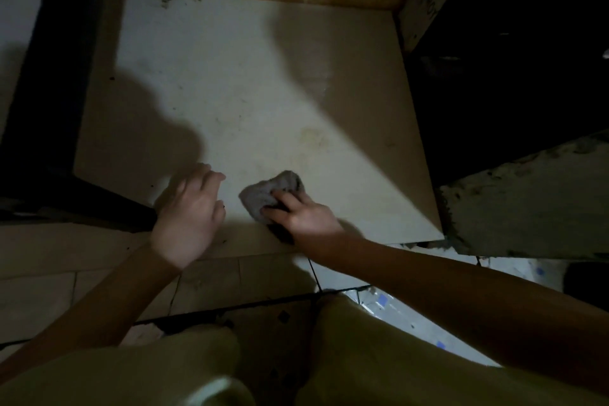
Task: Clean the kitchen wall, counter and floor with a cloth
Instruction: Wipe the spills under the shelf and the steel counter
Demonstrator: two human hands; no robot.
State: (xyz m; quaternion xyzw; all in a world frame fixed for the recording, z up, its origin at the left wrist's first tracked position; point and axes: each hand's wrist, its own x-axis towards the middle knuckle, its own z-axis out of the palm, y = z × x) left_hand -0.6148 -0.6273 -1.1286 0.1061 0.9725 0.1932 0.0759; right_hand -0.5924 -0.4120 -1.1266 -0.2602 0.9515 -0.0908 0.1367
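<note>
On a pale slab (pixel 263 92), near its front edge, a bunched grey cloth (pixel 273 186) is pressed down, its long axis running from near left to far right. It is gripped by the right hand (pixel 304 216), fingers curled over it. Just beside it, the left hand (pixel 188 217) is laid on the slab, fingers relaxed, holding nothing.

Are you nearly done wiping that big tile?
Nothing looks plainly finished yet. In hand: the right hand grips the grey cloth at the near edge of the big pale tile, the left hand resting beside it. Left: the yellowish stain and dark specks further in.
</note>
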